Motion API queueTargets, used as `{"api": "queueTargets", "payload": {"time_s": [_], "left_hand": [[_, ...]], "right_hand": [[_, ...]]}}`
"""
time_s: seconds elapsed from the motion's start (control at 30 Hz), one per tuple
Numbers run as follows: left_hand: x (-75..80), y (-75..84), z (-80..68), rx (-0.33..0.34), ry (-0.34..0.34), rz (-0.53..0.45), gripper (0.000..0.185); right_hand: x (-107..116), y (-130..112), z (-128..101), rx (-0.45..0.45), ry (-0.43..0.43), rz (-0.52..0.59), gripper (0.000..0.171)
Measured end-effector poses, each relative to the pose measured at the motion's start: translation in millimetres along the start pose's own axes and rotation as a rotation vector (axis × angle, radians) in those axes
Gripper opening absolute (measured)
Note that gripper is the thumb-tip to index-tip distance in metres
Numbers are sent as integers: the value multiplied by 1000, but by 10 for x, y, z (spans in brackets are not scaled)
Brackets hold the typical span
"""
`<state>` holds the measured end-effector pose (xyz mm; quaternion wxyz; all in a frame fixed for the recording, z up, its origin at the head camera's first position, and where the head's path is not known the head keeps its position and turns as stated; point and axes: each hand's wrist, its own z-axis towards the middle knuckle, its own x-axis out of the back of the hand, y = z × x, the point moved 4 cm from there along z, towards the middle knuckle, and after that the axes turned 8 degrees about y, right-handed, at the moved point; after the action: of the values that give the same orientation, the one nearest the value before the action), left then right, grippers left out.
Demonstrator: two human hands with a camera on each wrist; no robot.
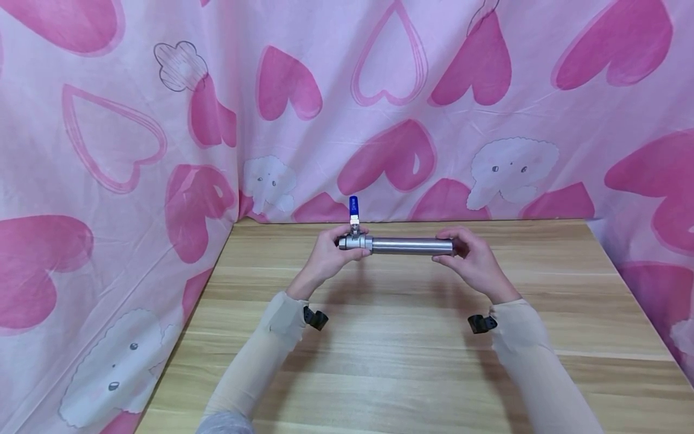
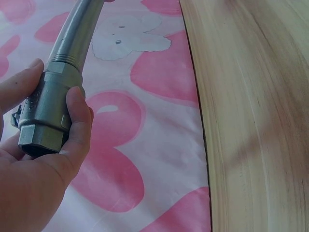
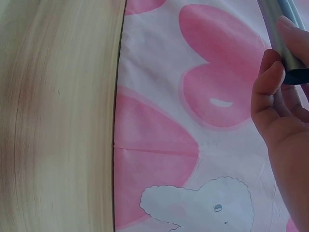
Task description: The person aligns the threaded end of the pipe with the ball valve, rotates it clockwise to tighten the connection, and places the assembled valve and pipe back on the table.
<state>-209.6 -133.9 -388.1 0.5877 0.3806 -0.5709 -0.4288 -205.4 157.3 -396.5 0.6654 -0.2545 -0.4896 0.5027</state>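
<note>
Above the near half of the wooden table, two sleeved forearms reach forward, each with a small black wrist camera strapped below it. Further out, both hands hold a steel pipe with a ball valve level in the air over the tabletop, not touching it. The left hand is curled around the valve body, thumb and fingers wrapped on its hexagonal end. The right hand pinches the pipe's open far end between fingertips and thumb. On top of the valve, a blue lever handle stands upright.

The assembly looks rigid and fairly heavy for its size, and the polished tube is likely slippery; the flats of the valve body probably give the surest hold, while the smooth tube needs a firmer squeeze. Nothing about it looks fragile.

Behind the table hangs a pink heart-patterned cloth with white cartoon animals, draped around the left and right sides as well.
</note>
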Motion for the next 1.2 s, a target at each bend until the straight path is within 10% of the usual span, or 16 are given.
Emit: {"api": "queueTargets", "payload": {"time_s": [1.2], "left_hand": [[10,2,-13,10,-2,-14,42]], "right_hand": [[-2,20,-13,-63,-49,-7,34]]}}
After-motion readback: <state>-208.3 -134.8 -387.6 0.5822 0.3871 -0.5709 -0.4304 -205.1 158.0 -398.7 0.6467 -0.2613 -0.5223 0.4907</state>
